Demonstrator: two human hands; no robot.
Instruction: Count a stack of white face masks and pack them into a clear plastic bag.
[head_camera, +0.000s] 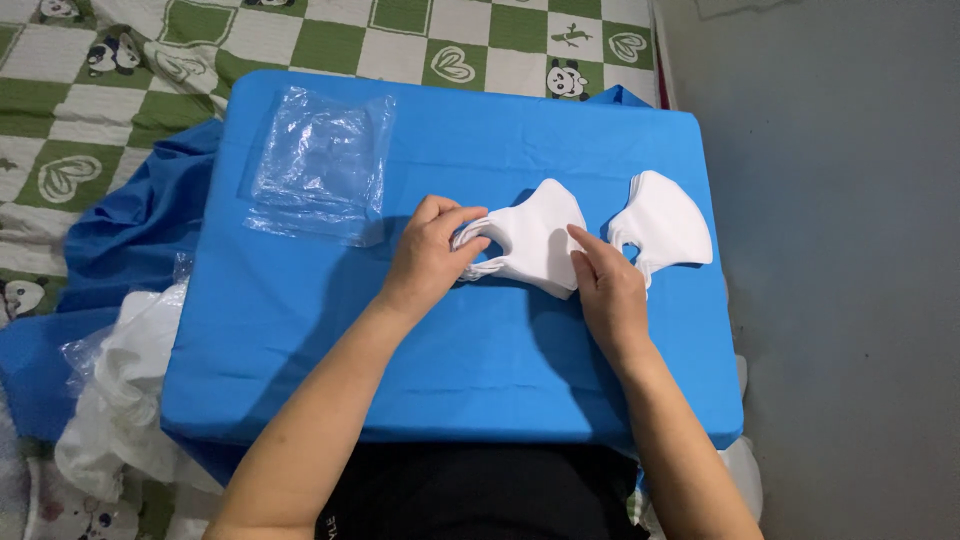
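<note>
Fingers (462, 222) of our left hand (428, 258) are curled closed around the ear-loop end of a small stack of white, soft fabric face masks (535, 240), pinching the loops together at the stack's left edge. Our right hand (605, 285) rests at the stack's lower right corner, its fingers (582, 240) only loosely bent, with the fingertips pressing on top of the white fabric rather than gripping it. We see the stack lying flat near the middle of a bright blue cloth-covered board (300, 340) that sits across our lap, slightly toward its far right part.

Just beside the stack, to its right and close to the board's right edge, lies a second pile of white curved fabric masks (665, 225); the two piles are close, and we cannot tell whether they touch. Well apart, toward the far left corner of the board, a pile of clear, crinkled plastic sleeves (320, 165) lies flat.

Off the board's near left side we see a heap of white material in clear plastic wrapping (125, 385), resting on loose blue fabric (130, 225). Beyond that spreads a green and white checked bedsheet printed with pandas and hearts (90, 110). A grey floor (840, 250) runs along the right.
</note>
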